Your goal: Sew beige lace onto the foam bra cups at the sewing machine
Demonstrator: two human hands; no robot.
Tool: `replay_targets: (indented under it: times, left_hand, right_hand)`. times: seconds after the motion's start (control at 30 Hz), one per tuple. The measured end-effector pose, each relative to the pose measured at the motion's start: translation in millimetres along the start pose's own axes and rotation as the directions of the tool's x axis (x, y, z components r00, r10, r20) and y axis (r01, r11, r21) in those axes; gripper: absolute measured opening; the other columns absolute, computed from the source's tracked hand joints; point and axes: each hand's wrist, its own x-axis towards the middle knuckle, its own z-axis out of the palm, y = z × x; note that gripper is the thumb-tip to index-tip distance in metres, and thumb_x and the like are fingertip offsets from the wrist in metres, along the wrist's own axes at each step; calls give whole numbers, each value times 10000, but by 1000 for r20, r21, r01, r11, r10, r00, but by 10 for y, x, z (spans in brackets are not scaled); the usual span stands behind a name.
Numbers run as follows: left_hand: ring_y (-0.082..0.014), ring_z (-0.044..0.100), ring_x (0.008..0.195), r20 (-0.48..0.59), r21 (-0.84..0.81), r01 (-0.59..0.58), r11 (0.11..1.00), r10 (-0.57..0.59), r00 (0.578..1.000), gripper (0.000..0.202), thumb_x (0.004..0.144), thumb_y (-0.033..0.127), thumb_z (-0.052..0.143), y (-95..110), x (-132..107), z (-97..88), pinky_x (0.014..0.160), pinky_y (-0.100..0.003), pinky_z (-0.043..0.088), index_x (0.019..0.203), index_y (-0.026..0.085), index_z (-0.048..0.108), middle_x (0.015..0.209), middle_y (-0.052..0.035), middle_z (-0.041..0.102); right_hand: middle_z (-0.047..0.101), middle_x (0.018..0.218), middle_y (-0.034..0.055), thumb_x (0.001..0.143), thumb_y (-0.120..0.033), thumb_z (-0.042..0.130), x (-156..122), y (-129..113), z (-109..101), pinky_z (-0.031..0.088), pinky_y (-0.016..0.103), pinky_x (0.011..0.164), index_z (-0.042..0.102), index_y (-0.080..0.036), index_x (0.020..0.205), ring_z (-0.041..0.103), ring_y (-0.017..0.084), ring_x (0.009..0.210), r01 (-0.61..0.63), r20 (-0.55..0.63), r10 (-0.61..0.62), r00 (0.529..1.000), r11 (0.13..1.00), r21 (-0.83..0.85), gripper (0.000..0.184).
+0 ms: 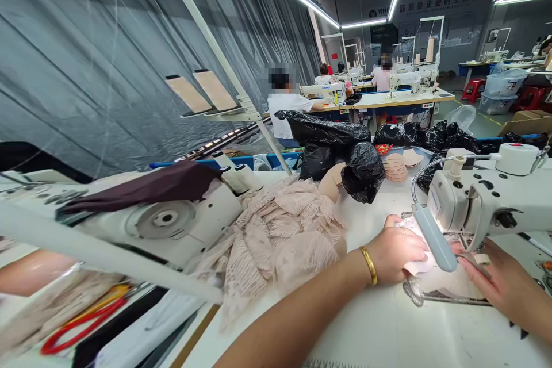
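My left hand [399, 250], with a gold bracelet [369, 265] at its wrist, has its fingers closed on a pale pinkish fabric piece [417, 266] at the sewing machine [452, 198]. On the other side of the needle area, my right hand [491, 276] holds the same fabric between thumb and fingers. The machine head and a grey lamp [434, 238] hide part of its fingertips. Bright light falls on the cloth under the presser foot. Left of my left hand lies a heap of beige lace fabric [280, 230].
Black plastic bags [364, 169] and a stack of round beige pads [395, 168] sit behind. Another machine [168, 221] under dark cloth stands left, near red-handled scissors [81, 322] and a co-worker's arm [34, 271]. A thread stand pole [215, 49] rises there. People sew farther back.
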Motion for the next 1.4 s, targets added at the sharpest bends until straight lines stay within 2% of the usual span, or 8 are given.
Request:
replay_targets:
  times: [0.1, 0.27, 0.57, 0.8, 0.97, 1.1, 1.27, 1.4]
  left_hand:
    - [-241, 643, 1190, -15, -3, -12, 1000, 12, 1000, 218, 895, 210, 620, 18, -2, -2, 1095, -545, 200, 1081, 286, 706, 1321, 16, 730]
    - [-251, 641, 1215, 6, 37, -18, 999, 18, 1000, 227, 904, 218, 632, 22, -5, -7, 1052, -512, 270, 1109, 279, 710, 1337, -5, 724]
    - [-269, 637, 1174, 2, 77, 15, 997, -15, 1000, 211, 934, 264, 616, 6, -21, 32, 1010, -523, 251, 1111, 289, 726, 1337, -26, 721]
    - [-275, 627, 1141, -11, 151, 8, 989, -6, 1000, 260, 912, 217, 603, 35, -30, 40, 963, -519, 275, 1144, 251, 716, 1360, -33, 699]
    - [-256, 629, 1035, -28, 197, -14, 980, 20, 999, 182, 881, 229, 646, 86, -55, 63, 989, -511, 280, 1044, 222, 726, 1219, -51, 737]
    - [-226, 620, 916, -63, 241, -62, 969, 79, 995, 108, 914, 283, 649, 174, -95, 84, 995, -515, 290, 946, 199, 709, 1052, -34, 730]
    - [-207, 606, 852, -100, 252, -112, 961, 141, 985, 131, 953, 317, 627, 323, -150, 112, 1011, -539, 287, 913, 211, 693, 965, -1, 692]
    - [-204, 599, 823, -92, 247, -112, 962, 139, 986, 164, 947, 346, 645, 385, -151, 109, 1021, -558, 295, 885, 200, 683, 906, -4, 672]
  right_hand:
    - [723, 1222, 99, 1078, -363, 453, 2, 3, 6, 598, 429, 882, 567, -271, 1290, 696, 286, 1117, 14, -17, -15, 1000, 1000, -16, 257]
    - [731, 1187, 95, 1064, -382, 464, -19, 26, 14, 597, 437, 889, 638, -258, 990, 695, 302, 1124, 21, -46, -23, 999, 999, -44, 226]
    - [719, 1182, 82, 1059, -333, 476, -18, 1, -31, 611, 382, 808, 603, -275, 1229, 722, 265, 1041, 44, -48, -44, 998, 999, 4, 221]
    - [726, 1132, 92, 1064, -376, 481, -40, 38, 4, 615, 403, 794, 611, -285, 1215, 728, 282, 1030, 25, -56, -23, 998, 999, 37, 219]
    - [758, 1082, 97, 1054, -387, 483, -65, 81, 41, 636, 410, 766, 701, -277, 1098, 755, 299, 994, 100, -29, -102, 994, 994, -53, 248]
    - [768, 1114, 69, 1042, -349, 515, -65, 22, 19, 633, 387, 822, 687, -317, 1250, 744, 283, 1055, 192, 64, -188, 980, 980, -52, 272]
    - [718, 1259, 63, 1044, -250, 459, -39, -128, -37, 617, 368, 864, 702, -316, 1072, 711, 261, 1124, 253, 271, -240, 932, 968, -10, 253]
    - [737, 1130, 63, 1014, -240, 493, -52, -135, 0, 615, 371, 818, 711, -311, 998, 720, 262, 1031, 226, 248, -217, 944, 974, -10, 230]
